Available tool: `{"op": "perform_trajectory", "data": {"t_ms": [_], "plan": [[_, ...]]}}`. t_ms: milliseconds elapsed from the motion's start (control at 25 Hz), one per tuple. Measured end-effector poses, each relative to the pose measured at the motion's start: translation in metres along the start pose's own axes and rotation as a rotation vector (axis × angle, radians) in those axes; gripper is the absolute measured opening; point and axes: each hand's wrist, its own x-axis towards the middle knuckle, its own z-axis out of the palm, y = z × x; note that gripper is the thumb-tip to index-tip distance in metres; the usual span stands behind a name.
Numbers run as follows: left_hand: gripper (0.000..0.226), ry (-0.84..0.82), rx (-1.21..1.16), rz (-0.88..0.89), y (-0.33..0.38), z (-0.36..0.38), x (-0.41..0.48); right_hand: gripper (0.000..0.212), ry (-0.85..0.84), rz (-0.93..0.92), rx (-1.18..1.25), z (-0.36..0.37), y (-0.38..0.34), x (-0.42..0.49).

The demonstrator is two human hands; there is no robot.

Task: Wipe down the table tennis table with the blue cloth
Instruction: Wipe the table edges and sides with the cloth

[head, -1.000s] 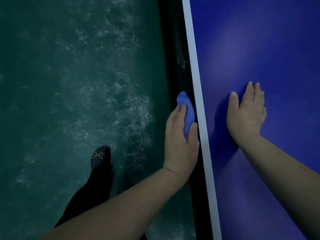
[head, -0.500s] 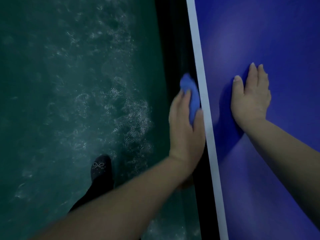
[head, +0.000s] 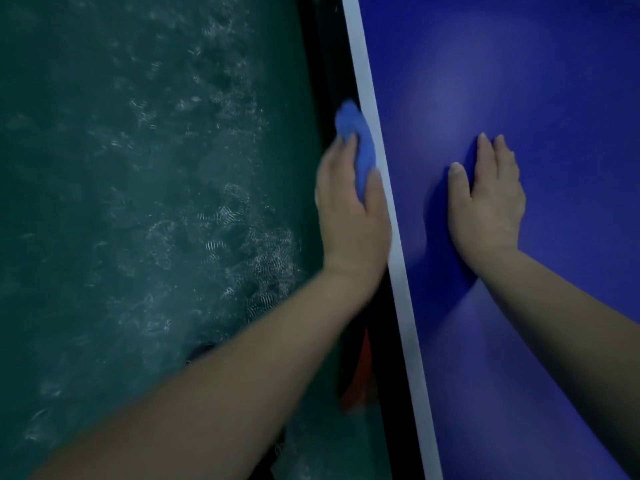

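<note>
Dim, bluish light; soft glare on the surface [head: 460, 109], a dark shadow beside the right hand [head: 488, 202], slight blur everywhere.

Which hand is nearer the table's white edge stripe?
Left. The left hand grips the blue cloth right against the white edge stripe, on its outer side; the right hand lies flat on the table top, clearly inboard of it.
</note>
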Motion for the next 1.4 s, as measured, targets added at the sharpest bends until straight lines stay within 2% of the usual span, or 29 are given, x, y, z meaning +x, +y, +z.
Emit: {"op": "perform_trajectory", "data": {"t_ms": [80, 160, 240, 280, 360, 400, 560, 640, 720, 800, 880, 960, 1040, 1080, 1120, 1200, 1240, 1320, 1400], "plan": [[0.045, 0.041, 0.049, -0.013, 0.0, 0.004, 0.078, 0.058, 0.004, 0.004, 0.006, 0.001, 0.002, 0.0], [0.042, 0.056, 0.042, -0.226, -0.012, 0.007, 0.11, 0.058, 0.009, 0.006, 0.014, 0.002, 0.001, 0.001], [0.041, 0.023, -0.013, -0.461, -0.021, 0.008, 0.079, 0.058, 0.006, 0.005, 0.024, 0.001, 0.002, 0.001], [0.042, 0.003, -0.035, -0.507, -0.019, 0.008, 0.051, 0.058, 0.003, 0.005, 0.03, 0.0, 0.002, 0.0], [0.045, 0.044, -0.074, -0.458, -0.01, 0.002, 0.013, 0.059, 0.002, -0.004, 0.026, 0.001, 0.003, -0.002], [0.045, 0.063, -0.035, -0.361, -0.002, 0.0, 0.013, 0.059, 0.001, -0.016, 0.025, 0.002, 0.004, -0.001], [0.046, 0.012, 0.154, -0.056, 0.028, 0.003, 0.105, 0.059, -0.032, -0.082, 0.064, -0.001, 0.001, 0.034], [0.038, 0.0, 0.171, -0.056, 0.034, 0.004, 0.161, 0.06, -0.032, -0.106, 0.06, 0.001, -0.001, 0.051], [0.027, 0.022, 0.11, -0.266, 0.03, 0.005, 0.188, 0.06, -0.029, -0.12, 0.054, 0.003, -0.001, 0.06], [0.033, 0.036, 0.157, -0.523, 0.015, 0.01, 0.176, 0.061, -0.022, -0.114, 0.064, 0.003, 0.0, 0.066], [0.035, 0.055, 0.168, -0.602, 0.011, 0.011, 0.139, 0.062, -0.016, -0.102, 0.08, 0.003, 0.0, 0.071], [0.031, 0.07, 0.111, -0.45, 0.025, 0.011, 0.125, 0.059, -0.003, -0.083, 0.091, 0.002, 0.0, 0.075], [0.037, 0.073, 0.153, -0.211, 0.04, 0.011, 0.161, 0.055, 0.022, -0.071, 0.093, 0.002, 0.0, 0.076], [0.041, 0.072, 0.168, -0.194, 0.042, 0.012, 0.186, 0.054, 0.032, -0.07, 0.096, 0.002, 0.0, 0.077], [0.042, 0.069, 0.165, -0.253, 0.043, 0.012, 0.206, 0.054, 0.038, -0.072, 0.098, 0.003, -0.001, 0.077], [0.03, 0.041, 0.133, -0.403, 0.041, 0.007, 0.216, 0.053, 0.053, -0.058, 0.099, 0.003, -0.002, 0.075], [0.024, 0.022, 0.141, -0.41, 0.039, 0.004, 0.205, 0.052, 0.059, -0.037, 0.104, 0.003, -0.003, 0.075], [0.029, -0.069, 0.236, -0.254, 0.044, -0.008, 0.169, 0.052, 0.077, 0.025, 0.123, 0.001, -0.002, 0.072], [0.046, -0.16, 0.386, 0.052, 0.047, -0.013, 0.155, 0.051, 0.103, 0.1, 0.134, -0.002, 0.003, 0.064]]}}
